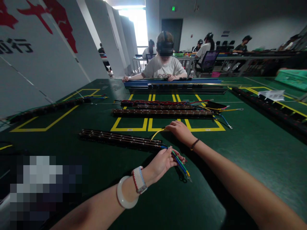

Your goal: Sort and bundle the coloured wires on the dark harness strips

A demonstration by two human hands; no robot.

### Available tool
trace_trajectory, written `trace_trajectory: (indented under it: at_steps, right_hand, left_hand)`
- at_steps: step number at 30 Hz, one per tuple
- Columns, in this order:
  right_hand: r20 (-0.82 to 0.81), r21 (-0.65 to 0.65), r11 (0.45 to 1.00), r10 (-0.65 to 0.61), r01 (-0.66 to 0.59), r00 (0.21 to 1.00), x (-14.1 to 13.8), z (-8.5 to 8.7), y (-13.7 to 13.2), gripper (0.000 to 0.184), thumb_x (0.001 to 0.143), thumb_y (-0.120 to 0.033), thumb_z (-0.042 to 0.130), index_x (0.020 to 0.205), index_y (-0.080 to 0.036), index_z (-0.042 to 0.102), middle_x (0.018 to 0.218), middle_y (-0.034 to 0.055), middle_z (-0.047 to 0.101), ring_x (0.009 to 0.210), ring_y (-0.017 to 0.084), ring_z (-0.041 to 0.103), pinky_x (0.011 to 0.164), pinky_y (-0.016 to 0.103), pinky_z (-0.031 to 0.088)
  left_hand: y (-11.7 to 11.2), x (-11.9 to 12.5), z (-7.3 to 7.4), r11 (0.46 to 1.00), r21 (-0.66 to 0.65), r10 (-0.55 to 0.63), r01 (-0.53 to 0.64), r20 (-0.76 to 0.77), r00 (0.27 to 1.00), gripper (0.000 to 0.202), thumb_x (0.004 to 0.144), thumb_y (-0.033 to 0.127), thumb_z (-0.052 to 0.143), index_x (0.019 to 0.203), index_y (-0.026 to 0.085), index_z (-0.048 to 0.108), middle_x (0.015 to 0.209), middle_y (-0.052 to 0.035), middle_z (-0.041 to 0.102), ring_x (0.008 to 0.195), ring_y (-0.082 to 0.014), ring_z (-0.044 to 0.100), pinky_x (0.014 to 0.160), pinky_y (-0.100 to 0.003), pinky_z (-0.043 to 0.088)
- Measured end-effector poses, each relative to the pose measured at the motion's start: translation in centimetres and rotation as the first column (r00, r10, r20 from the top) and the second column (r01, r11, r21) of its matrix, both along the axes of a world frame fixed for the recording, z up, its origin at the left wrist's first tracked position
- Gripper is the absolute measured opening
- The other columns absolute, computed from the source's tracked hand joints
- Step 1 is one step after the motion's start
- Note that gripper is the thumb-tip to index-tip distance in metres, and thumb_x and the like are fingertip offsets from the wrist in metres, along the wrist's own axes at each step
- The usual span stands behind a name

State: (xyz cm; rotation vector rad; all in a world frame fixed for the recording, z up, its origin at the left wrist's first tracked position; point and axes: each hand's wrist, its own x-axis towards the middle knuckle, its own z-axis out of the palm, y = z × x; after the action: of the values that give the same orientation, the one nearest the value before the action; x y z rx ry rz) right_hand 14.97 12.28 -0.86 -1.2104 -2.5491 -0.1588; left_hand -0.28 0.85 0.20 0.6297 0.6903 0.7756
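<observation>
A long black bar (120, 138) with copper-coloured strips along its top lies at a slant on the green table. Coloured wires leave its right end. My left hand (164, 161), wearing a watch and a white bangle, is closed around the blue and green wires (178, 159), whose lugged ends hang out past the fingers. A yellow wire (157, 132) curves up from the bar to my right hand (179, 130). Its fingers pinch the wire's far end, which they hide. A beaded bracelet sits on that wrist.
Similar black bars (163, 113) with wires lie beyond, over yellow tape outlines (129, 129). Another bar (50, 109) lies left, and a long black strip (271, 110) right. Across the table a person (165, 65) touches blue rails (136, 83). A green basket (292, 79) stands far right.
</observation>
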Motion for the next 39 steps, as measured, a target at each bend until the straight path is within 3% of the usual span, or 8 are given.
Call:
trace_trajectory:
  at_steps: [7, 12, 16, 20, 25, 30, 36, 39]
  right_hand:
    - [-0.261, -0.045, 0.999, -0.033, 0.022, 0.965, 1.6, -0.2, -1.4, 0.027, 0.089, -0.031, 0.055, 0.112, -0.021, 0.062, 0.1, 0.009, 0.064, 0.093, 0.021, 0.056, 0.081, 0.034, 0.043]
    - [-0.342, -0.242, 0.969, -0.133, 0.049, 0.93, 2.4, 1.8, -5.0, 0.029, 0.09, -0.041, 0.048, 0.083, -0.017, 0.063, 0.078, 0.005, 0.063, 0.068, 0.014, 0.055, 0.061, 0.025, 0.04]
    - [-0.081, -0.479, 0.872, -0.155, 0.098, 0.985, 2.9, 3.9, -7.4, 0.043, 0.089, -0.05, 0.047, 0.066, -0.016, 0.061, 0.057, 0.0006, 0.055, 0.048, 0.008, 0.041, 0.047, 0.023, 0.026]
    - [0.065, -0.642, 0.766, -0.007, 0.047, 0.998, 3.4, 5.4, -8.5, 0.036, 0.085, -0.046, 0.053, 0.069, -0.016, 0.065, 0.052, -0.001, 0.054, 0.043, 0.006, 0.035, 0.043, 0.023, 0.02]
    - [0.078, -0.739, 0.673, 0.051, 0.023, 0.996, 3.7, 5.7, -8.8, 0.021, 0.081, -0.031, 0.057, 0.069, -0.016, 0.066, 0.053, -0.0015, 0.056, 0.044, 0.006, 0.037, 0.041, 0.021, 0.022]
    - [-0.035, -0.825, 0.562, -0.146, 0.053, 0.989, 4.4, 6.7, -8.5, 0.02, 0.085, -0.029, 0.051, 0.075, -0.016, 0.063, 0.06, 0.0019, 0.063, 0.046, 0.01, 0.052, 0.043, 0.019, 0.032]
    - [-0.182, -0.513, 0.841, -0.305, 0.174, 0.935, 4.2, 8.9, -8.4, 0.015, 0.083, -0.031, 0.056, 0.079, -0.019, 0.064, 0.066, 0.0024, 0.066, 0.056, 0.014, 0.06, 0.05, 0.022, 0.041]
    - [-0.349, -0.409, 0.908, -0.249, 0.093, 0.903, 2.4, 9.7, -8.1, 0.013, 0.083, -0.031, 0.058, 0.085, -0.02, 0.064, 0.07, 0.0019, 0.068, 0.062, 0.014, 0.062, 0.055, 0.022, 0.045]
  left_hand:
    - [0.1, 0.1, -0.2, 1.0, -0.018, 0.007, -0.007, 0.017, 1.0, 0.026, 0.094, 0.029, 0.038, 0.084, 0.01, 0.054, 0.089, -0.0141, 0.067, 0.092, -0.023, 0.066, 0.096, -0.047, 0.042]
    - [0.2, -0.2, 0.2, 0.999, -0.047, -0.015, 0.016, 0.036, 0.999, 0.026, 0.094, 0.029, 0.039, 0.092, 0.008, 0.056, 0.102, -0.0181, 0.065, 0.103, -0.0239, 0.062, 0.1, -0.046, 0.039]
    - [0.4, -0.6, -0.1, 0.997, -0.063, -0.04, 0.046, 0.096, 0.995, 0.025, 0.092, 0.029, 0.043, 0.105, 0.01, 0.054, 0.116, -0.0175, 0.06, 0.11, -0.0223, 0.058, 0.103, -0.044, 0.037]
    - [0.5, -0.7, -0.1, 0.995, -0.075, -0.053, 0.06, 0.095, 0.994, 0.027, 0.092, 0.029, 0.043, 0.109, 0.01, 0.055, 0.117, -0.0171, 0.06, 0.112, -0.0223, 0.057, 0.104, -0.044, 0.036]
    - [0.3, -0.4, 0.7, 0.996, -0.061, -0.064, 0.066, 0.04, 0.997, 0.027, 0.093, 0.025, 0.042, 0.11, 0.01, 0.055, 0.116, -0.017, 0.061, 0.11, -0.0219, 0.058, 0.103, -0.045, 0.036]
    - [0.0, -0.2, 0.8, 0.997, 0.009, -0.079, 0.079, -0.061, 0.995, 0.019, 0.09, 0.018, 0.045, 0.103, 0.01, 0.057, 0.112, -0.0153, 0.063, 0.107, -0.0208, 0.059, 0.102, -0.043, 0.038]
    - [-0.1, 0.0, 0.0, 0.999, -0.003, -0.038, 0.038, -0.029, 0.999, 0.022, 0.092, 0.023, 0.042, 0.094, 0.01, 0.059, 0.104, -0.0151, 0.067, 0.1, -0.0214, 0.063, 0.098, -0.043, 0.042]
    - [-0.1, 0.1, -0.3, 1.0, -0.011, -0.014, 0.014, -0.003, 1.0, 0.026, 0.091, 0.031, 0.045, 0.088, 0.01, 0.06, 0.096, -0.0151, 0.068, 0.095, -0.0229, 0.065, 0.095, -0.045, 0.043]
